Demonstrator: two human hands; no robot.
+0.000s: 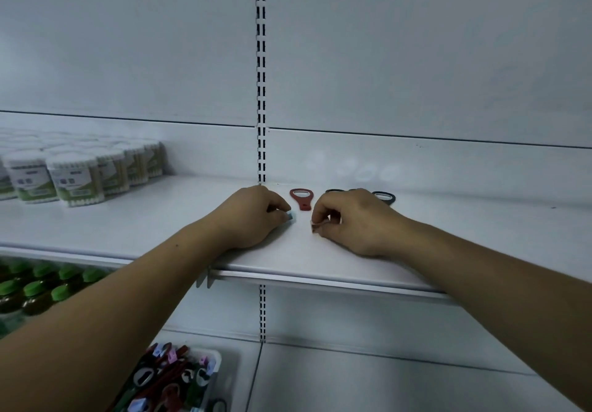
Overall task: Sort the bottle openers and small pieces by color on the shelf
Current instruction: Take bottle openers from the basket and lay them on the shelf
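A red bottle opener point(301, 199) lies on the white shelf point(160, 219) near the back wall. Black bottle openers point(385, 196) lie to its right, partly hidden behind my right hand point(355, 219). My left hand point(253, 216) rests on the shelf and pinches a small blue piece point(291, 216) at its fingertips. With curled fingers, my right hand pinches a small reddish piece point(316, 227) just above the shelf surface. The two hands sit side by side in front of the red opener.
Several white tubs of cotton swabs point(77, 174) stand at the shelf's left. On the lower shelf a clear tray point(224, 366) holds several mixed openers and small pieces. Green-capped jars point(41, 286) fill the lower left. A slotted upright point(261, 75) divides the back panels.
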